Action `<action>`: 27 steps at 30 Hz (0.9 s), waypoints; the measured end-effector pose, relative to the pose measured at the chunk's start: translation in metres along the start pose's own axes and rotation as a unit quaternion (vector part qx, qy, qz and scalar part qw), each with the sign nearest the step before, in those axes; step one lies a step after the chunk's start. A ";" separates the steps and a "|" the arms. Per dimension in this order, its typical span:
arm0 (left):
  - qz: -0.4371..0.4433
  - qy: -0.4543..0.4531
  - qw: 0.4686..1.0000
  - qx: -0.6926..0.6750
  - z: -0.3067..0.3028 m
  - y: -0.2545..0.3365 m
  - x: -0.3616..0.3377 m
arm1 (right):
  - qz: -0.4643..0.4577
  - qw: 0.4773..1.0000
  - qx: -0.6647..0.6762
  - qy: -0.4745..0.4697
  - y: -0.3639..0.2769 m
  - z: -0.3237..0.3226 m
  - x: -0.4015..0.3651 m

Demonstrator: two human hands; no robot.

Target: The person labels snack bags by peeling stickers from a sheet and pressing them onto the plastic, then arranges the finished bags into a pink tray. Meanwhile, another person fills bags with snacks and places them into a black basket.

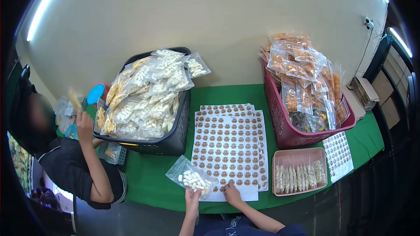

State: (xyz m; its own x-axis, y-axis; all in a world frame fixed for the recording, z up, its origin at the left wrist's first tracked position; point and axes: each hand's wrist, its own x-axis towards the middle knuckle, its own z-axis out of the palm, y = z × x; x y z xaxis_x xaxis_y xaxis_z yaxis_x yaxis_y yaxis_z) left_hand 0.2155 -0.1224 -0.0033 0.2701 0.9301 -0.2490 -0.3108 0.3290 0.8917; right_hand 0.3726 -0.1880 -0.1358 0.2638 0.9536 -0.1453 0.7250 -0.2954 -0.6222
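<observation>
Clear bag (192,178) pinched in the left hand (191,196), right hand (232,195) on the sticker sheet (225,146)

We see the clear bag, with its white, rounded pieces, just beyond the left fingers, which pinch its near edge. It slants away from them: one side reaches over the green worktop (146,175), the other overlaps the sheet's lower left corner. The pieces gather mostly in the half nearest the fingers. We cannot tell whether the bag's underside touches the worktop.

The right fingers are bent, their tips at the lowest row of round brown stickers, just beside the bag's right corner and apart from it. We cannot tell whether they pinch a sticker or only press on the sheet. More sheets lie under this one, their edges showing at the top and right.

To our left stands a black basket (169,145), heaped with bags of white and pale yellow pieces. To our right we have a maroon basket (297,140) piled with bags of orange pieces, darker mixed ones lower down. Nearer us is a pink tray (302,192) with a row of filled packets, and beside it a smaller sticker sheet (338,155).

At the far left, a co-worker's raised hand (85,124) holds a pale, long item (74,99), blurred.
</observation>
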 end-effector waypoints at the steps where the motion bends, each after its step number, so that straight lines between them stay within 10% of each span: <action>1: 0.004 0.005 1.000 -0.006 0.001 0.001 -0.001 | -0.008 1.000 -0.017 -0.008 0.000 0.003 -0.001; 22: 0.025 0.005 0.999 0.025 -0.005 0.022 -0.006 | -0.036 0.990 0.056 0.127 0.017 0.030 0.005; 25: 0.043 -0.016 0.999 0.027 -0.005 0.026 -0.003 | 0.045 0.925 0.337 -0.171 0.048 0.038 0.022; 27: 0.043 -0.018 0.999 -0.002 -0.004 0.028 -0.002 | 0.157 0.865 0.456 -0.141 0.024 0.000 0.006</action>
State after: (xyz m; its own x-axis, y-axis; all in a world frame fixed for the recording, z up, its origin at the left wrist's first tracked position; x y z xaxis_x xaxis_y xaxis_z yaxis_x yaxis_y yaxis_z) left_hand 0.2021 -0.1148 0.0202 0.2752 0.9486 -0.1566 -0.3375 0.2478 0.9081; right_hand 0.3915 -0.1898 -0.1518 0.0986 0.8493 -0.5187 -0.1914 -0.4953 -0.8474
